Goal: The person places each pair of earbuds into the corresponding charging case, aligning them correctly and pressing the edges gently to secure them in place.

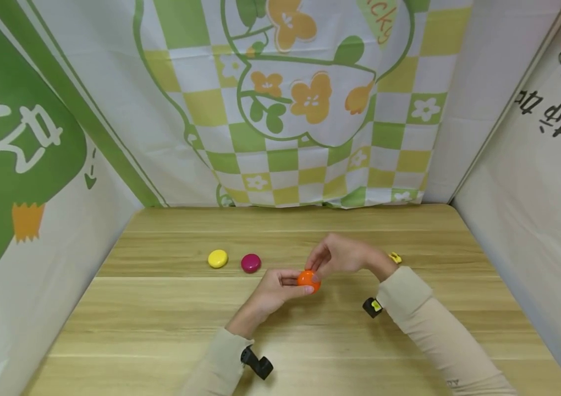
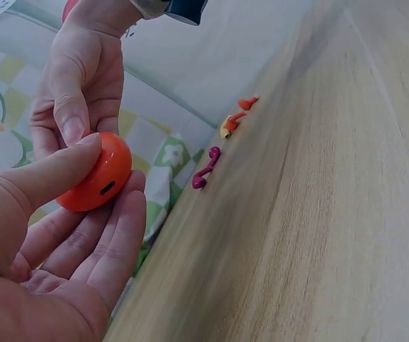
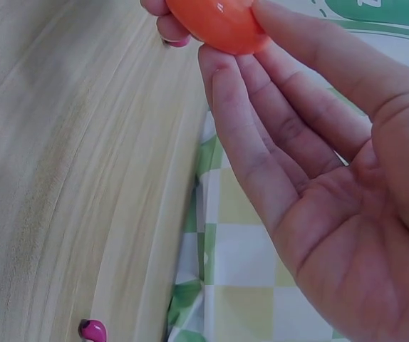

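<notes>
An orange earbud charging case (image 1: 308,281), round and glossy, is held above the table between both hands. My left hand (image 1: 271,292) grips it from the left, thumb on one face and fingers behind. In the left wrist view its small dark charging port shows, and the lid looks closed. From the right, my right hand (image 1: 344,256) pinches the case's far edge between thumb and fingertips. Beyond the hands, magenta earbuds (image 2: 214,153) lie on the table, with a yellow earbud (image 2: 226,130) and orange earbuds (image 2: 245,104) farther along.
A yellow round case (image 1: 218,258) and a magenta round case (image 1: 251,263) sit on the wooden table (image 1: 161,330), left of the hands. A yellow earbud (image 1: 395,257) shows beside the right wrist. Printed curtains (image 1: 280,165) close off the back and sides.
</notes>
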A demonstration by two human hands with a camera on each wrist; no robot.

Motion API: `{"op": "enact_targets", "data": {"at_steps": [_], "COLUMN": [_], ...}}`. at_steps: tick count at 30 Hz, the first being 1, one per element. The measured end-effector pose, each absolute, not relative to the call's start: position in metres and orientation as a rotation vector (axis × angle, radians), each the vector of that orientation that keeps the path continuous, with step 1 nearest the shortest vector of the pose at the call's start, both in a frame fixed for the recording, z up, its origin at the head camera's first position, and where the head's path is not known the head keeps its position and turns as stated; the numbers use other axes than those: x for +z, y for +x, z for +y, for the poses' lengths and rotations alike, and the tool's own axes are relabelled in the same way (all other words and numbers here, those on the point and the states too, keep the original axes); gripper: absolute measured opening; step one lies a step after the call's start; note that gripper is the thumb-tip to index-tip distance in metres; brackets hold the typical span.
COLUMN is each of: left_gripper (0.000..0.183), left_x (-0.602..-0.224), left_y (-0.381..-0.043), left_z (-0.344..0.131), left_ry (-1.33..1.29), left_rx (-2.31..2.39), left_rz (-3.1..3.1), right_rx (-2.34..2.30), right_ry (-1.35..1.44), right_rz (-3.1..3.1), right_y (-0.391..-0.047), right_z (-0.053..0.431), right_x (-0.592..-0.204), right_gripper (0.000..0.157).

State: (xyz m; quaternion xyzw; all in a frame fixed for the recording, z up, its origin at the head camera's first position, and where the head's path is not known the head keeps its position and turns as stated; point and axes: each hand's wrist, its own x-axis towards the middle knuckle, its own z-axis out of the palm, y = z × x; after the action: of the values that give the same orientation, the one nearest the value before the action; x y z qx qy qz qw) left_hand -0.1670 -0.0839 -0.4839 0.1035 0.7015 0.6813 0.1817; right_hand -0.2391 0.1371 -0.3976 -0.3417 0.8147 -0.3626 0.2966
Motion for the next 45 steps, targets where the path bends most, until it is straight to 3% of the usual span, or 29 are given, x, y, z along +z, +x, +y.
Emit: {"op": "enact_targets", "data": {"at_steps": [45], "left_gripper": [0.034], "left_x": [-0.48], "left_y": [-0.166], "left_z": [-0.082], "left_ry": [0.253], "left_rx": [1.921], "left_rz": [1.973], "right_rx": [-0.951], "right_ry": [-0.832], "right_rz": [2.05], "right_y": [-0.253], "right_z": [0.143], "right_x": [-0.397], "right_gripper": [0.018]}}
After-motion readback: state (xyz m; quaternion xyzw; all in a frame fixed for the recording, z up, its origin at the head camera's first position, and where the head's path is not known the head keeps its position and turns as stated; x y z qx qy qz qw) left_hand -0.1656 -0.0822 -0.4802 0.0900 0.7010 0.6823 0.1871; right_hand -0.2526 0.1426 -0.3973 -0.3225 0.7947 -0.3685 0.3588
